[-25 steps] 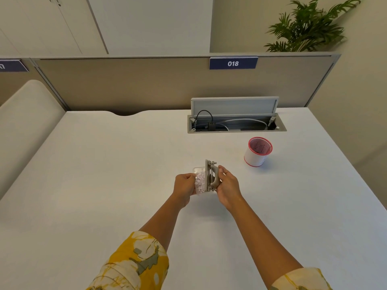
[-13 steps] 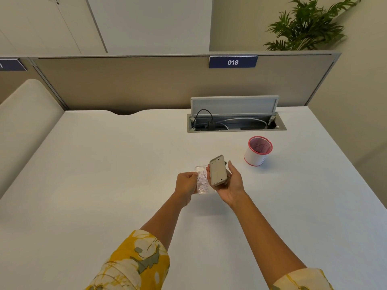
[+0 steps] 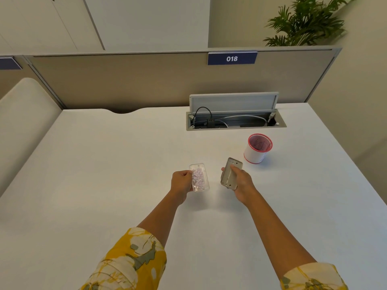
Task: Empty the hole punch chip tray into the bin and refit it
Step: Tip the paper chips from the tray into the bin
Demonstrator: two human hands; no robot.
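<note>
My left hand (image 3: 181,183) grips a clear plastic chip tray (image 3: 200,177) by its left edge, open side up and level, with several pale paper chips inside. My right hand (image 3: 240,182) holds the grey metal hole punch (image 3: 230,172) with its flat underside turned towards me. Tray and punch are apart, with a gap of bare table between them. A small white bin with a red rim (image 3: 258,148) stands upright on the table beyond and to the right of the punch.
The white desk (image 3: 104,185) ends at a beige partition labelled 018 (image 3: 232,58). An open cable hatch (image 3: 234,117) with wires sits behind the bin. A padded seat back (image 3: 23,122) is at the left, a plant (image 3: 305,21) behind the partition.
The tray has come off the punch. My left hand carried the tray to the left while my right hand drew the punch to the right, so they are now clearly separated.
</note>
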